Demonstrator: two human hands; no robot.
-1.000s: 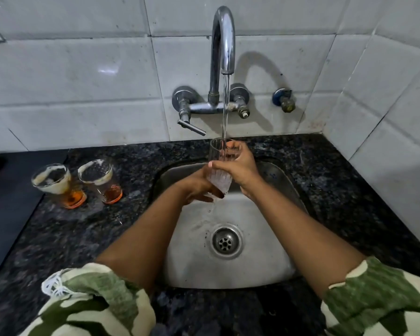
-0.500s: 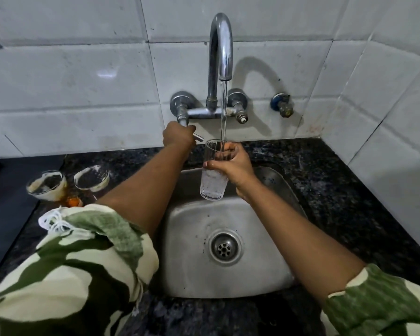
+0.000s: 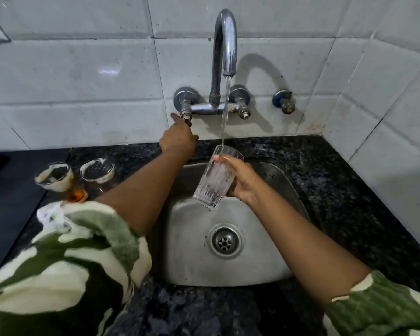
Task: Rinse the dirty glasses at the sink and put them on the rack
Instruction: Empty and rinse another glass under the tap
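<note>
At centre frame, the right hand point(image 3: 244, 181) is holding a clear ribbed drinking glass point(image 3: 215, 178), grip closed round it, tilted over the steel sink point(image 3: 252, 258); tap water is running into it. The left hand point(image 3: 178, 139) is curling round the tap lever. Two foam-streaked glasses point(image 3: 55, 177) with amber dregs are standing on the dark granite surface point(image 3: 337, 190), left of frame.

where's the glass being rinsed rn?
In the head view, the clear glass is tilted above the sink, centre frame, held in the right hand, with its rim under the stream from the tap.
</note>
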